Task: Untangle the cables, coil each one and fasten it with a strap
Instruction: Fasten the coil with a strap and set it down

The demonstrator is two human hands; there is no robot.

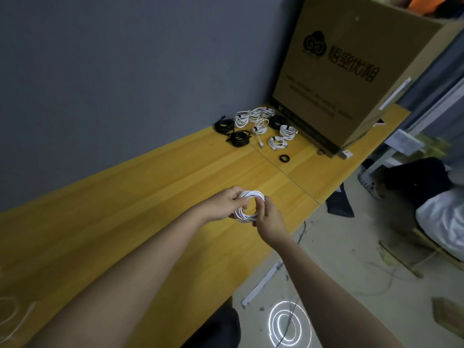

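The left hand [226, 203] curls its fingers and thumb round the left side of a coiled white cable [248, 205], thumb across the top of the loops, while the right hand [267, 219] pinches the coil's right and lower side with bent fingers — so the ring of cable sits between the two hands, gripped by both and lifted just above the wooden table [150, 197], close to its near right edge. Farther along the table, toward the far end by the grey wall [125, 71], lies a cluster of finished bundles: white coils [253, 116] bound with dark straps and, beside them on the wall side, black coils [238, 138]. Just nearer than that cluster, apart from it, lies a small black ring [284, 158] that looks like a roll of strap. A large cardboard box [351, 71] stands at the far end of the table, touching the edge of the cluster — it bears a black cloud-shaped logo and large printed characters, with smaller lines of print below too blurred to read. At the table's near left corner a loose white cable [12, 320] shows at the picture's edge.
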